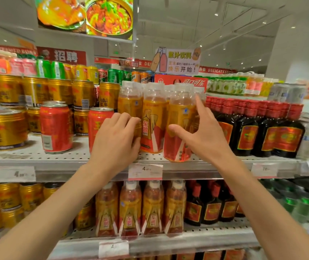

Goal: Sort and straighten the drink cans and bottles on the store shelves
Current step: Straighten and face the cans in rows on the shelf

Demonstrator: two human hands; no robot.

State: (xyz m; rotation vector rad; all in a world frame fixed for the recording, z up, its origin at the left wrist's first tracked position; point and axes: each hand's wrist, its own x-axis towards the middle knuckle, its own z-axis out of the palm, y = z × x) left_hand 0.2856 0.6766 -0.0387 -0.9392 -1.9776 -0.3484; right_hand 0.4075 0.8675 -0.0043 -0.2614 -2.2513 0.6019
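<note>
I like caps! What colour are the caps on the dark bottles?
Red caps on the dark bottles, head view.

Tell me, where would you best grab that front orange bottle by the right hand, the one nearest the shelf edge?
Probably around the labelled middle of the front orange bottle, coming from the front. It stands upright at the shelf edge, with dark bottles packed close on its right and another orange bottle on its left, so the front is freest. The right hand is open around it.

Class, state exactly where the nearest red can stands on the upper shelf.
In the head view the red can stands left of centre on the upper shelf, between a gold can on its left and the left hand on its right.
</note>
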